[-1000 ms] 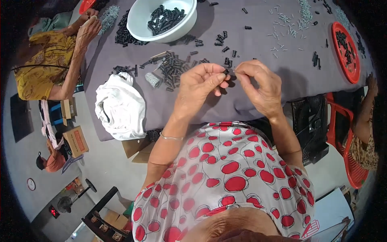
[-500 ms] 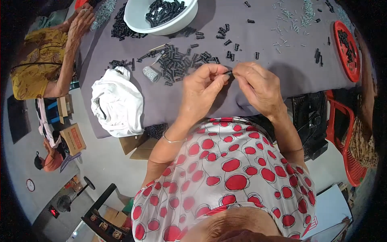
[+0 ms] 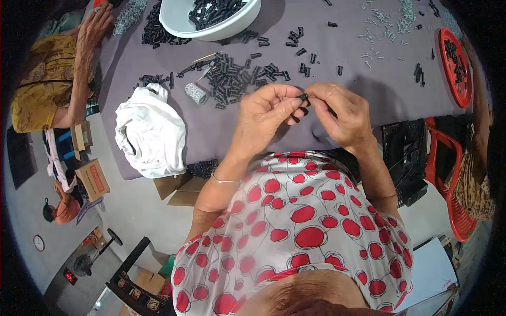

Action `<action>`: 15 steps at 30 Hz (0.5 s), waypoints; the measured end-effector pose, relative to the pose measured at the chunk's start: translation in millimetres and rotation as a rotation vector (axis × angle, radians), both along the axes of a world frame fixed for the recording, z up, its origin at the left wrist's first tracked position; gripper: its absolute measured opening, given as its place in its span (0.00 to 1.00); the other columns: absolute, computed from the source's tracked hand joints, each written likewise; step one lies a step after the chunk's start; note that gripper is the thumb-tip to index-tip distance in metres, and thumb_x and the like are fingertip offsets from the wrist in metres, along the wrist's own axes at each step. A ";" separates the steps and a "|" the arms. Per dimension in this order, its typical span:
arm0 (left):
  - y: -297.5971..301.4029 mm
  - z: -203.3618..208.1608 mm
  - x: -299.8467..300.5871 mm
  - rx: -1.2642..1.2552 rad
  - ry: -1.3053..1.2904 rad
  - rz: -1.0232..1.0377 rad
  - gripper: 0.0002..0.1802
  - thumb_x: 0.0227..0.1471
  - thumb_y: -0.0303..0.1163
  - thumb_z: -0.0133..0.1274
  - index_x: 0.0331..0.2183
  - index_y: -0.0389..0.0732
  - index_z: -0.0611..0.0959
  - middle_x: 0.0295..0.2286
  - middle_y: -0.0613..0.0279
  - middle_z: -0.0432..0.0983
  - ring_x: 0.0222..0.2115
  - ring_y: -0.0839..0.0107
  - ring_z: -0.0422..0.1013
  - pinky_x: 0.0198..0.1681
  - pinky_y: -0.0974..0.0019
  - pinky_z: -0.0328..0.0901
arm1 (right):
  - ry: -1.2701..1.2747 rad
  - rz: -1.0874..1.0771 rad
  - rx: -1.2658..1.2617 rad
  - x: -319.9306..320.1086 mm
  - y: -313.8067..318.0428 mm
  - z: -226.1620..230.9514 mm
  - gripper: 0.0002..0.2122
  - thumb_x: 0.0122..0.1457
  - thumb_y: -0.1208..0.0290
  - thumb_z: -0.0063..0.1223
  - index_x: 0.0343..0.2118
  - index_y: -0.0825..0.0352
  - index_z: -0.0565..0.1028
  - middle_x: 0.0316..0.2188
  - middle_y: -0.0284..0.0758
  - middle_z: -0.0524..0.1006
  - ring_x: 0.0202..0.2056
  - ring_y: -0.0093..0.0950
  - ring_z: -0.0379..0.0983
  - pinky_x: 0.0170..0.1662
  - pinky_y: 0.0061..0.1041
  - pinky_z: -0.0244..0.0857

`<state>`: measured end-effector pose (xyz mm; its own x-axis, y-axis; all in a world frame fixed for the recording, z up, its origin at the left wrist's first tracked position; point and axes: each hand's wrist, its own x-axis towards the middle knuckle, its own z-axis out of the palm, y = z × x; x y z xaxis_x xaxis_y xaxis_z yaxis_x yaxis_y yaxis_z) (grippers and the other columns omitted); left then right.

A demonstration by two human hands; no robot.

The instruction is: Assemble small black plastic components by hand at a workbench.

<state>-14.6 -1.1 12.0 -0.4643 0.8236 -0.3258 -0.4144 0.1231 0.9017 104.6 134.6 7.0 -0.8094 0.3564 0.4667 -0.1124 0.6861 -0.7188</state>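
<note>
My left hand (image 3: 270,108) pinches a small black plastic part (image 3: 303,98) between thumb and index finger, above the near edge of the table. Close against it, my right hand (image 3: 340,108) has its thumb and fingers pressed together at the part's right end; anything in that pinch is too small to make out. A loose pile of similar black plastic parts (image 3: 229,76) lies just beyond my left hand. Several more are scattered past my fingertips.
A white basin (image 3: 211,32) of black parts stands at the far side. Small metal springs (image 3: 377,23) lie far right, near a red tray (image 3: 444,63). A white cloth (image 3: 150,131) and a silvery lump (image 3: 196,94) are at left. Another person's arm (image 3: 84,63) rests at far left.
The black part between my fingers has turned and shows more plainly. My hands stay close together. At far left, the other person's hand has shifted away to the left.
</note>
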 end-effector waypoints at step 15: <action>-1.4 -0.6 -3.8 0.034 -0.161 -0.009 0.10 0.53 0.25 0.52 0.38 0.31 0.78 0.31 0.56 0.78 0.27 0.74 0.73 0.30 0.74 0.69 | 0.020 -0.102 0.036 -0.3 -2.1 7.7 0.12 0.45 0.84 0.55 0.35 0.68 0.74 0.31 0.38 0.76 0.30 0.34 0.74 0.32 0.27 0.70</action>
